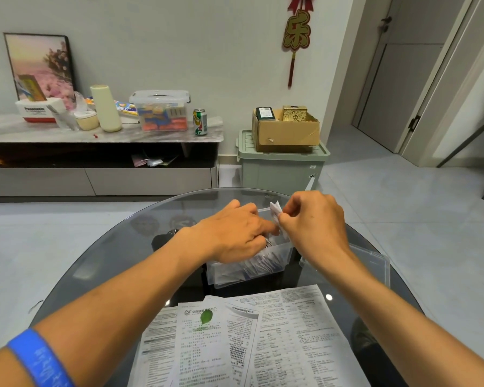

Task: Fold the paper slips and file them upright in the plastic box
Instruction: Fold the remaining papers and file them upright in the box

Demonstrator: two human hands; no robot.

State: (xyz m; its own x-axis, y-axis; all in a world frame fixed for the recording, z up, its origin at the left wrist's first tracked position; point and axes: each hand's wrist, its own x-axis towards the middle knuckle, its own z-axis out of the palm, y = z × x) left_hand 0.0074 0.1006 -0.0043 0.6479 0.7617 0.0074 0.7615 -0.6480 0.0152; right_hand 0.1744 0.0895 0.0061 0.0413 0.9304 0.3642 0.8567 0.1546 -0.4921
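- I sit at a round, dark smoked-glass table on a pale tiled floor; far left against the grey wall runs a low marble-topped cabinet strewn with clutter, and a pale green plastic bin carries a brown cardboard carton.
- The clear, rectangular plastic box stands mid-table, already holding folded slips upright; its flat clear lid lies just right of it.
- My right hand pinches a small folded white paper slip above the box's far edge.
- My left hand reaches into the box, fingers curled among the slips; whether it grips one I cannot tell.
- Near me lie thin, printed white paper leaflets, overlapping, cut off by the frame.
- My hands hide most of the box's inside.
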